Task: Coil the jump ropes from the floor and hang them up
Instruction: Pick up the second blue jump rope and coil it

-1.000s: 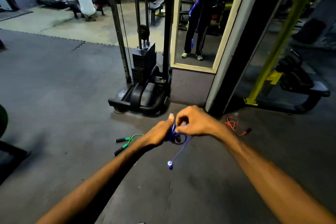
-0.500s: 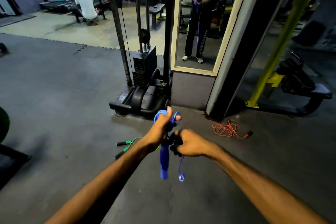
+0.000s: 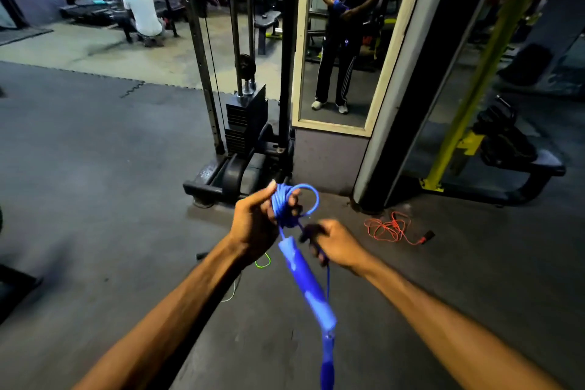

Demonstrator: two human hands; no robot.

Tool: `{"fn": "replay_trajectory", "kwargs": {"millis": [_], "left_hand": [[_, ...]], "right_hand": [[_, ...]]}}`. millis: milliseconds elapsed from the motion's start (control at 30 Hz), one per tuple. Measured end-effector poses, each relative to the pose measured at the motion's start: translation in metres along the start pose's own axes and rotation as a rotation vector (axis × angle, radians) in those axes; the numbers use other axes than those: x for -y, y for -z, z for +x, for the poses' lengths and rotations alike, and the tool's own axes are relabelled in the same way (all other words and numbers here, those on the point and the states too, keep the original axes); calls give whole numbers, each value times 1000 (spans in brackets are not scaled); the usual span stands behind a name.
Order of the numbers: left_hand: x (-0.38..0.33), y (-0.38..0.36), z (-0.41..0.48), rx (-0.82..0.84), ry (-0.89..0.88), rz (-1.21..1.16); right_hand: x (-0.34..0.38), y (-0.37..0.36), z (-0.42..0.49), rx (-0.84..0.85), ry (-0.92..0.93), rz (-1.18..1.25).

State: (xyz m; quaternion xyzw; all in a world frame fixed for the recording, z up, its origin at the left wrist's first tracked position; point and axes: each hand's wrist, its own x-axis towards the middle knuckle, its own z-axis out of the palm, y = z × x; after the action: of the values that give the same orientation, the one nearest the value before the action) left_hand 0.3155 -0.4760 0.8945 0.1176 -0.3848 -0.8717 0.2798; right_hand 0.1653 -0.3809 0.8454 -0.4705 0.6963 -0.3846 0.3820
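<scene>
My left hand (image 3: 254, 222) grips a coiled bundle of the blue jump rope (image 3: 285, 209), with one loop sticking out to the right. A blue handle (image 3: 305, 282) hangs below the bundle, and a second one dangles lower. My right hand (image 3: 335, 245) is closed on the cord just right of the bundle. An orange jump rope (image 3: 391, 228) lies tangled on the floor to the right. A green jump rope (image 3: 262, 261) lies on the floor, mostly hidden behind my left forearm.
A cable weight machine (image 3: 247, 123) stands straight ahead, beside a framed mirror (image 3: 345, 41) showing me. A yellow-framed bench machine (image 3: 481, 142) is at the right. A person in a white shirt (image 3: 142, 9) sits far back left. Dark rubber floor (image 3: 95, 168) spreads to the left.
The coil in my left hand has grown and risen. The handles hang lower and swing toward me. My right hand has shifted slightly right along the cord.
</scene>
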Motion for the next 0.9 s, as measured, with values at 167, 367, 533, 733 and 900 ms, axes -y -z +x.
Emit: {"fn": "replay_trajectory", "kwargs": {"millis": [167, 367, 533, 733, 900], "left_hand": [[15, 12, 7, -206, -70, 725], [16, -4, -4, 77, 276, 1136], [4, -10, -3, 178, 215, 645], [-5, -9, 14, -144, -4, 100], [24, -10, 3, -181, 14, 1057]], "right_hand": [[15, -4, -15, 217, 77, -246], [72, 42, -5, 123, 317, -437], [53, 49, 9, -91, 287, -6], [15, 1, -9, 61, -83, 19], [68, 5, -23, 272, 120, -681]]}}
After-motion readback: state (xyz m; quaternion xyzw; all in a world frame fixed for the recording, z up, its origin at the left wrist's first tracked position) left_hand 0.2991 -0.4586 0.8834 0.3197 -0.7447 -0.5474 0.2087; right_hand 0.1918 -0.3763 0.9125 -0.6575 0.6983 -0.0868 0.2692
